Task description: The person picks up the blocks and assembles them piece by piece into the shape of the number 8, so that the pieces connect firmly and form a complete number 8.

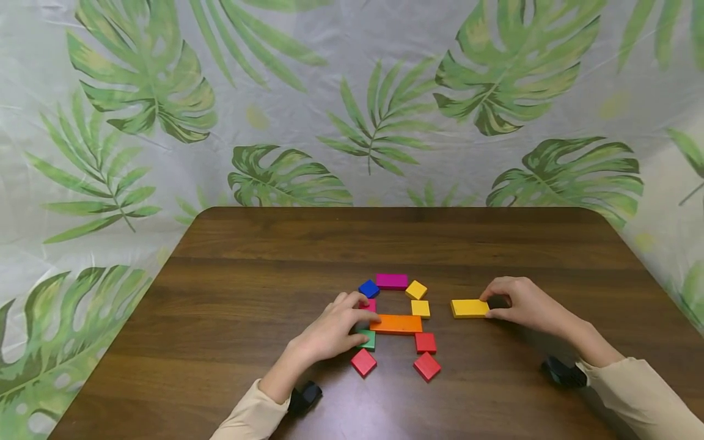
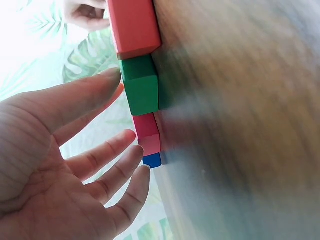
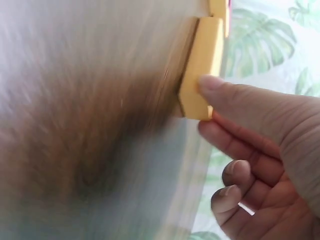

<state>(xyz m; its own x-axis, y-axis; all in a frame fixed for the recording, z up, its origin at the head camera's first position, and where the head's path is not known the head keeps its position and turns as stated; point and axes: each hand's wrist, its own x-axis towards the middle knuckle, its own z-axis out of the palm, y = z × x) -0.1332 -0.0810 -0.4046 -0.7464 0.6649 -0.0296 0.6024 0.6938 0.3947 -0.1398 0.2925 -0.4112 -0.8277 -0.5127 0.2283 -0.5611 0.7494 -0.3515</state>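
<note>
On the wooden table, my right hand [image 1: 527,304] pinches the near end of a long yellow block [image 1: 467,308] between thumb and index finger. In the right wrist view the thumb presses the side of that yellow block [image 3: 202,65]. My left hand [image 1: 333,328] rests over the left side of a block figure, fingers fairly straight. Its thumb touches the green block [image 1: 368,340] and its index fingertip reaches the orange block [image 1: 397,324]. A pink block [image 1: 370,305] lies partly hidden under the fingers. In the left wrist view the green block [image 2: 141,90] stands beside the thumb.
The figure also has a purple block [image 1: 392,281] at the top, a blue block [image 1: 368,288], small yellow blocks [image 1: 420,309] and several red blocks [image 1: 425,343]. A leaf-patterned cloth [image 1: 385,183] hangs behind the table [image 1: 264,244].
</note>
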